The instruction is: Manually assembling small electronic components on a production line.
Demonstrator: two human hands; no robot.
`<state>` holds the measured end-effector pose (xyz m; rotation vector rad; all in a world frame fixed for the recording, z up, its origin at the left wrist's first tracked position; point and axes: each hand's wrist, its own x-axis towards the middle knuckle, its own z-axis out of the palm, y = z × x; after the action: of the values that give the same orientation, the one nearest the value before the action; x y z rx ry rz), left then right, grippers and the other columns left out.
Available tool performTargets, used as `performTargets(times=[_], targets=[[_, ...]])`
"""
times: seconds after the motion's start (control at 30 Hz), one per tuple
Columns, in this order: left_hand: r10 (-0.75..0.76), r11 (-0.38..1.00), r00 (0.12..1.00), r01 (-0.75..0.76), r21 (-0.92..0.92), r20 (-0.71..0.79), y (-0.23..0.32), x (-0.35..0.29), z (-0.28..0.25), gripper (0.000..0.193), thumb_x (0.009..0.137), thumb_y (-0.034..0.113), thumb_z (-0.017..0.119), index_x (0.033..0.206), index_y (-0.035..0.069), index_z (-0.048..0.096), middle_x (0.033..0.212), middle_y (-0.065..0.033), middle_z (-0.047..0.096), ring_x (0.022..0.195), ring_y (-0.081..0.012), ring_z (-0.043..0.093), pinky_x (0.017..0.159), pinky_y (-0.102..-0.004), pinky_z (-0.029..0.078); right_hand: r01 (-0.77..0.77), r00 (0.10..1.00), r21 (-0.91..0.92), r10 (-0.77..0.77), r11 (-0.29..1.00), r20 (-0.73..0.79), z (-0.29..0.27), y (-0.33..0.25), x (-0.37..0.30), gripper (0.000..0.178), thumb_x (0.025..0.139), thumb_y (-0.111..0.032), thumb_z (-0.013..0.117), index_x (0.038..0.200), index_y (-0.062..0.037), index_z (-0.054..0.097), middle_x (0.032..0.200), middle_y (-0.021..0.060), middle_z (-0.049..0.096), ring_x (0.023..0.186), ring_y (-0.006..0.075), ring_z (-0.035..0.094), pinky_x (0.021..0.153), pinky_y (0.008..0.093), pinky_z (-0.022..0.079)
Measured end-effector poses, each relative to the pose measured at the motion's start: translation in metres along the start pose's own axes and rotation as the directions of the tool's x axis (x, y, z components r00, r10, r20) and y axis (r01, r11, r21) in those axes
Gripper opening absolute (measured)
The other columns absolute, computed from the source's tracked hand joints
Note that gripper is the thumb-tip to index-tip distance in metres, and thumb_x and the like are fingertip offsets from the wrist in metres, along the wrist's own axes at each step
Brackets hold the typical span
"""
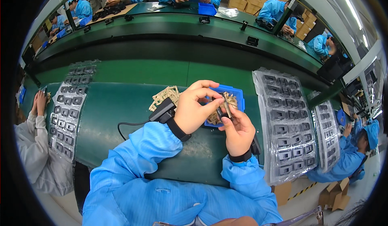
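Observation:
Both my hands are raised over the green bench, close together in front of a blue bin. Between them is a small dark, flat part, tilted and seen nearly edge-on, with a lighter strip along it. The thumb and fingers of my left hand pinch its upper end. My right hand grips it from below and from the right. The fingers hide much of the part. Small tan pieces fill the bin behind my hands. Left of my left hand lies a loose pile of tan strips.
Clear plastic trays of black frame-shaped parts lie at the right and left. A cable runs from my left wrist device across the bench. Co-workers sit on both sides and beyond a raised green conveyor.

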<state>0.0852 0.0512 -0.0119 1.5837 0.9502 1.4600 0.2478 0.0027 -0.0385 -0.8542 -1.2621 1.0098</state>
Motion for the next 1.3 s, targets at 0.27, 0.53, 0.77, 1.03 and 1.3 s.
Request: performTargets(times=[0.27, 0.53, 0.77, 1.03, 1.3], targets=[[-0.178, 0.963, 0.974, 0.202, -0.178, 0.14, 0.0, 0.009, -0.004, 0.004, 0.093, 0.002, 0.065, 0.096, 0.0, 0.066, 0.132, -0.0125, 0.053, 0.086, -0.0149, 0.068, 0.073, -0.0227, 0.056, 0.03, 0.996, 0.077, -0.036, 0.997, 0.084, 0.0, 0.005, 0.006, 0.047, 0.088, 0.013, 0.065, 0.134, 0.0045, 0.056, 0.129, 0.0166, 0.061, 0.115, 0.0217, 0.064, 0.091, 0.0295, 0.056], [0.188, 0.969, 0.976, -0.203, 0.143, 0.111, -0.011, -0.001, 0.004, 0.009, 0.095, 0.004, 0.062, 0.1, 0.004, 0.055, 0.133, -0.015, 0.047, 0.097, -0.0184, 0.062, 0.078, -0.0285, 0.052, 0.033, 0.999, 0.16, -0.037, 0.987, 0.026, -0.005, 0.006, 0.004, 0.046, 0.089, 0.012, 0.065, 0.134, 0.0037, 0.054, 0.121, 0.0157, 0.063, 0.103, 0.0222, 0.068, 0.086, 0.0297, 0.057], [0.106, 0.986, 0.99, -0.116, 0.121, 0.091, -0.01, 0.002, 0.002, 0.009, 0.093, 0.006, 0.065, 0.1, 0.004, 0.06, 0.127, -0.0132, 0.051, 0.103, -0.0182, 0.059, 0.082, -0.0304, 0.05, -0.064, 0.998, 0.186, 0.068, 0.981, -0.015, -0.013, 0.003, 0.009, 0.044, 0.09, 0.01, 0.065, 0.132, 0.0054, 0.053, 0.123, 0.0166, 0.061, 0.101, 0.0214, 0.068, 0.088, 0.0316, 0.057], [-0.181, 0.947, 0.975, 0.207, -0.245, 0.126, -0.007, 0.003, -0.001, 0.011, 0.092, 0.003, 0.066, 0.103, 0.001, 0.063, 0.13, -0.012, 0.047, 0.081, -0.0136, 0.066, 0.065, -0.0245, 0.059, 0.053, 0.979, 0.232, -0.097, 0.971, 0.18, -0.001, 0.014, 0.004, 0.044, 0.089, 0.018, 0.059, 0.131, 0.0062, 0.052, 0.133, 0.0185, 0.056, 0.116, 0.026, 0.063, 0.1, 0.0384, 0.054], [0.088, 0.995, 0.989, -0.083, -0.052, 0.12, -0.017, -0.002, 0.009, 0.003, 0.097, 0.001, 0.057, 0.097, 0.002, 0.054, 0.126, -0.0114, 0.042, 0.07, -0.0112, 0.065, 0.056, -0.0228, 0.058, 0.05, 0.986, 0.177, -0.077, 0.983, 0.149, -0.011, 0.01, -0.001, 0.038, 0.089, 0.01, 0.065, 0.126, 0.0056, 0.055, 0.118, 0.0158, 0.062, 0.106, 0.0215, 0.063, 0.096, 0.0368, 0.053]])
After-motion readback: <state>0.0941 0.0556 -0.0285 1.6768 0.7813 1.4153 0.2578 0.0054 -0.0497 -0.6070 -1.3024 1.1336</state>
